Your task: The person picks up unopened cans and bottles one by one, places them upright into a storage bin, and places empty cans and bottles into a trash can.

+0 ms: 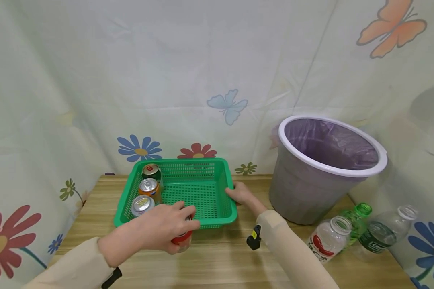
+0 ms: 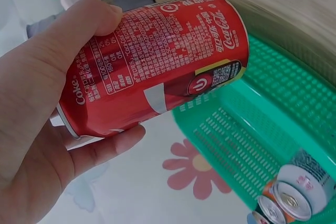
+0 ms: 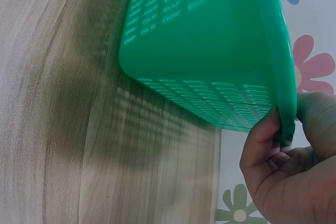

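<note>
Bright, diffuse light, with a soft latticed shadow beside the green basket (image 3: 236, 45).

Behind the left fingers (image 1: 193, 225) sits a plain cream sleeve (image 1: 72, 265) with a black piece (image 1: 111, 277) beside its cuff (image 1: 102, 253); behind the right fingers (image 3: 257, 141), a matching sleeve (image 1: 293, 249) and an angular black unit (image 1: 252, 243) bearing a yellow patch (image 1: 254, 234).

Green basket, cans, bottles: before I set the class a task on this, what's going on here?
A person's left hand grips a red Coca-Cola can near the front rim of a green plastic basket, while the right hand holds the basket's right rim. Inside the basket, three drink cans, the middle one orange, line the left side. Over to the right are a bin with a purple liner and three plastic bottles, one of them green.
</note>
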Available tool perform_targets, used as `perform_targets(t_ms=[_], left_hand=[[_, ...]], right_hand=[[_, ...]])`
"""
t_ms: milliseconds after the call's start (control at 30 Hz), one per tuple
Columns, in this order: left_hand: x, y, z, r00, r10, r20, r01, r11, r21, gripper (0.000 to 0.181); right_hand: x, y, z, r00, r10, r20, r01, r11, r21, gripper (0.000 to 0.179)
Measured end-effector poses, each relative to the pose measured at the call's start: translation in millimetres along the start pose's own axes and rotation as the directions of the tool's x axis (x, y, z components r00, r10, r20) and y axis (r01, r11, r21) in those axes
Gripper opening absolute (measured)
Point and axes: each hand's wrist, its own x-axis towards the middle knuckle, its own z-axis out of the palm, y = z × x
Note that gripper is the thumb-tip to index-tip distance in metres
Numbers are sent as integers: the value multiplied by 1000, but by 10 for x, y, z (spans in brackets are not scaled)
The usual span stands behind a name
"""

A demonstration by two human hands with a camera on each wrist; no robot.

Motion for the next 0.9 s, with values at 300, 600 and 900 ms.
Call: perform_targets(t_ms=[300,600,900], left_hand=[[-83,-100,-80,995,-62,75,68,995,-72,44],[-118,-295,-93,985,-131,109,141,986,-88,50],[-110,-482,-56,970,-201,140,216,971,-101,47]], right_hand=[[-21,-14,10,1000,-6,6,6,1000,6,34],[-17,-13,6,1000,-12,10,12,1000,-4,35],[3,-3,10,1000,-14,-1,14,1000,-1,35]])
